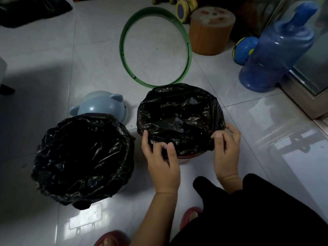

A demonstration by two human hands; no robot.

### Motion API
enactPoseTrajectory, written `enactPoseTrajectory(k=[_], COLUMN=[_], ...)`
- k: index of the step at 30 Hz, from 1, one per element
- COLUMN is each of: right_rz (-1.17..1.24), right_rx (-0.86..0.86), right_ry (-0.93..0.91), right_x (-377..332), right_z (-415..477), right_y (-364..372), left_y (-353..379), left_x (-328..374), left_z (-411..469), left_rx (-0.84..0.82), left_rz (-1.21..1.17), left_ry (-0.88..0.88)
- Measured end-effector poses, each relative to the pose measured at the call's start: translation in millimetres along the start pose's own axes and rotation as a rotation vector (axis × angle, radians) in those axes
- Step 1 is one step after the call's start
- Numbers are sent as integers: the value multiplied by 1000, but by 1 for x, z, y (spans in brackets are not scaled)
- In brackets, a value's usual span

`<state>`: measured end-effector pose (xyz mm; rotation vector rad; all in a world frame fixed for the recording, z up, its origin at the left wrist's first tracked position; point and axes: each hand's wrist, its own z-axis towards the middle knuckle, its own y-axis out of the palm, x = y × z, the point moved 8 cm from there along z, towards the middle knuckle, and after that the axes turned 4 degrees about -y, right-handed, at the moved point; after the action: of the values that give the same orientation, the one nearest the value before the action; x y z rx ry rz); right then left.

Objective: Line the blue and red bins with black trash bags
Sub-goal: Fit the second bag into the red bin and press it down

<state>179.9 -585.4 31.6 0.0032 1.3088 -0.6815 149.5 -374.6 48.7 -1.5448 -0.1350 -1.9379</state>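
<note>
Both my hands are on the near edge of the crinkled black plastic trash bag (pixel 177 114) at the centre of the frame. It is draped over the round red plastic bin (pixel 188 155), of which only a red sliver shows between my wrists. My left hand (pixel 159 157) has the hem at the near-left of the rim, its fingers (pixel 171 148) curled and pinching the film. My right hand (pixel 227 148) pinches the hem at the near-right.

The rim runs side to side between my two hands, with the bag's mouth lying past my fingertips towards the top of the frame. I judge the next move is a downward tug towards me, to seat the hem over the near wall. Both hands are equally close.

The other bin, wrapped in a black bag (pixel 83 153), sits at the lower left on the white tiled floor (pixel 248 130). It looks already lined, though its own colour is hidden. A pale blue bear-eared lid (pixel 104 105) lies just behind it. A green plastic hoop (pixel 156 11) lies flat beyond the red bin.
</note>
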Motion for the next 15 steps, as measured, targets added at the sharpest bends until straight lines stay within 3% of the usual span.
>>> enactPoseTrajectory(k=[8,15], right_rz=[17,108], right_rx=[-145,-131], right_ry=[3,98], right_x=[-7,8], right_z=[-6,-16], right_y=[1,1], left_y=[14,7], left_x=[-8,-2], left_z=[-17,-24], left_rx=[-263,-142], left_rz=[-24,38], left_ry=[-46,42])
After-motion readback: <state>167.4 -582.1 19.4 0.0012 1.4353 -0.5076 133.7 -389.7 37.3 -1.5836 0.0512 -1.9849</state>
